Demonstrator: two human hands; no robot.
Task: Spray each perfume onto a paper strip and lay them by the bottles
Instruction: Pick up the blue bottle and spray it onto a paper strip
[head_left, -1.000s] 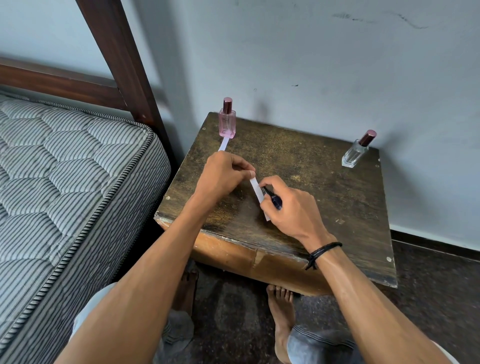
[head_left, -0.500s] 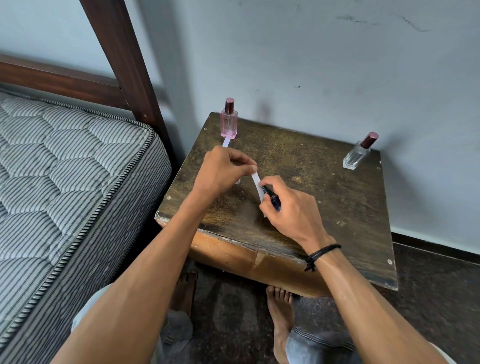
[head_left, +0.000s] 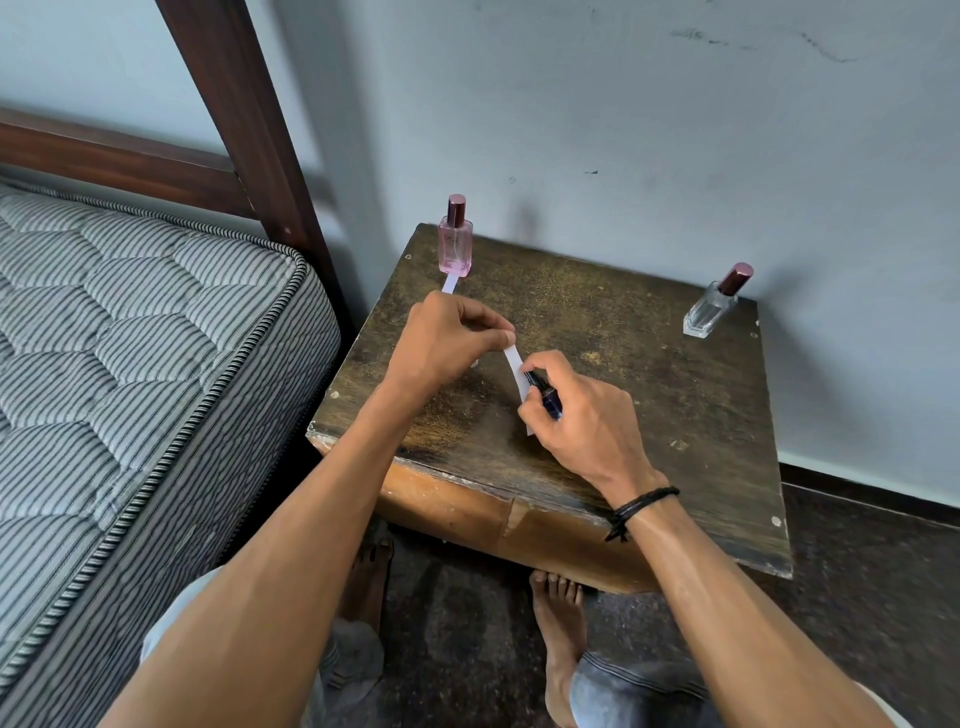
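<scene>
Head view: left hand (head_left: 447, 343) is curled, thumb and forefinger pinching the top end of a white paper strip (head_left: 515, 366). The strip runs diagonally down toward the right hand (head_left: 582, 421), over the middle of the wooden table (head_left: 675, 415). Can't tell if it lies flat or is slightly lifted.

Right hand grips a dark pen (head_left: 545, 397), tip against the strip, lower end of the strip tucked under the fingers. Black cord band (head_left: 641, 506) on that wrist.

Pink perfume bottle (head_left: 455, 244) stands upright at the back left corner, cap on. A second strip (head_left: 450, 283) lies just in front of it, mostly hidden behind the left hand.

Clear perfume bottle (head_left: 714, 306) stands at the back right corner near the wall, cap on, well apart from both hands.

Striped mattress (head_left: 130, 338) and dark bed post (head_left: 249, 130) on the left. Bare feet (head_left: 558, 623) on the floor below the table edge.
</scene>
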